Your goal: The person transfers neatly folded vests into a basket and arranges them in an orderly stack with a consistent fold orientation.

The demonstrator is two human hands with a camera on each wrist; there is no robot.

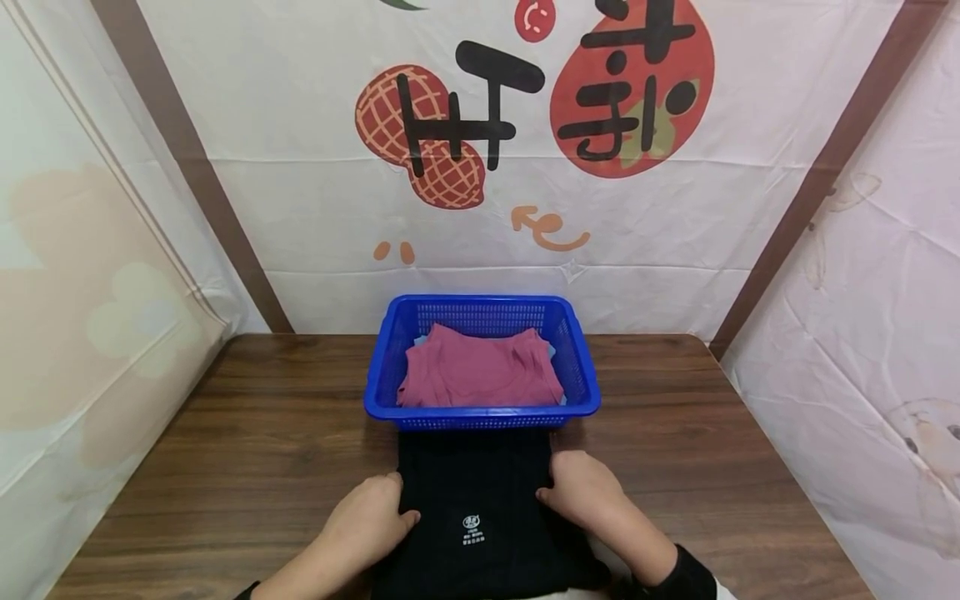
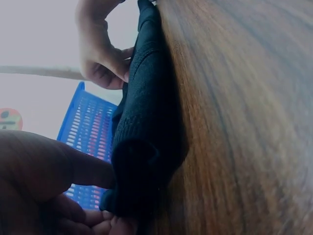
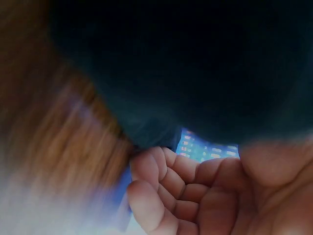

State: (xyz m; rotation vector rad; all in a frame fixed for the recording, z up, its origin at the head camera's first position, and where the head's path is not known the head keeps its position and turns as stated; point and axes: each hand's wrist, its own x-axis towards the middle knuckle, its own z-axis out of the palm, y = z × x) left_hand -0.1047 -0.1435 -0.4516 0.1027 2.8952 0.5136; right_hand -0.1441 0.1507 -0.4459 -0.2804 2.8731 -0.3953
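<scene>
A black folded garment [image 1: 510,500] with a small white print lies on the table in front of the basket, its lower edge angling out to the right. My left hand [image 1: 367,517] pinches its left edge, thumb on top. At the opposite edge, my right hand [image 1: 588,487] grips the cloth with the thumb over it. The left wrist view shows the garment's rolled, layered side [image 2: 146,103] between the left thumb and fingers [image 2: 73,220]. In the right wrist view, the curled fingers [image 3: 181,181] meet the dark, blurred cloth [image 3: 195,73].
A blue perforated basket [image 1: 483,414] stands behind the garment, with a folded pink top [image 1: 480,367] over light-blue cloth inside. The brown wooden table [image 1: 285,425] extends to both sides. Printed fabric walls [image 1: 315,208] enclose its back and sides.
</scene>
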